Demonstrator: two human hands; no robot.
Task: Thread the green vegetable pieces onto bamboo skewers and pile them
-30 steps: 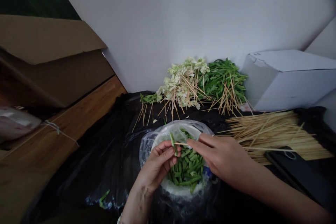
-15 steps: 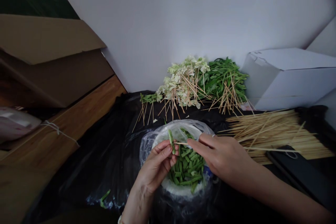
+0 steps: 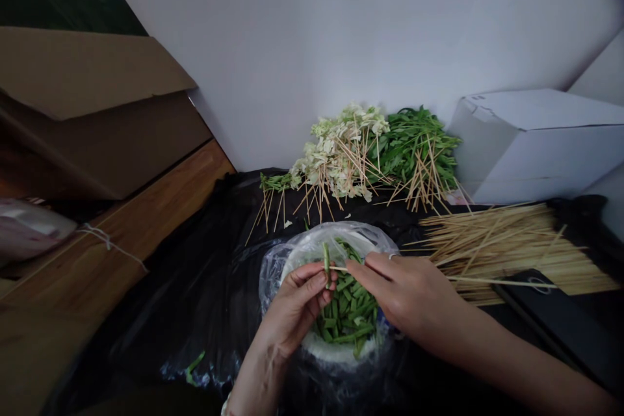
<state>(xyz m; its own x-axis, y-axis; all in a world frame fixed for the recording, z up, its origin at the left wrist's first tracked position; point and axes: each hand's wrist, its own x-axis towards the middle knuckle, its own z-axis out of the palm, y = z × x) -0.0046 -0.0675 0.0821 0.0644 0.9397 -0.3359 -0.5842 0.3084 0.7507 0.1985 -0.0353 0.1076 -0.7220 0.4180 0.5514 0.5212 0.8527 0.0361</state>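
My left hand [image 3: 305, 296] pinches a cut piece of green bean [image 3: 327, 260], held upright between thumb and fingers. In my right hand [image 3: 404, 286] is a thin wooden skewer [image 3: 340, 268], its tip end meeting the bean piece; whether it has pierced through cannot be seen. The skewer's other end sticks out behind the right hand. Below both hands stands a white bowl lined with a clear plastic bag [image 3: 273, 266], holding many cut green bean pieces [image 3: 348, 312].
Skewered pale leaves [image 3: 341, 143] and skewered dark greens [image 3: 414, 136] lie against the wall. Loose skewers [image 3: 517, 240] and a black phone [image 3: 550, 312] are on the right, before a white box [image 3: 546, 143]. Black plastic sheeting [image 3: 195, 286] covers the surface; a cardboard box [image 3: 97, 136] stands left.
My left hand and the bean piece have shifted slightly right, toward my right hand. The bean piece now stands more upright, and less of the skewer shows between the hands.
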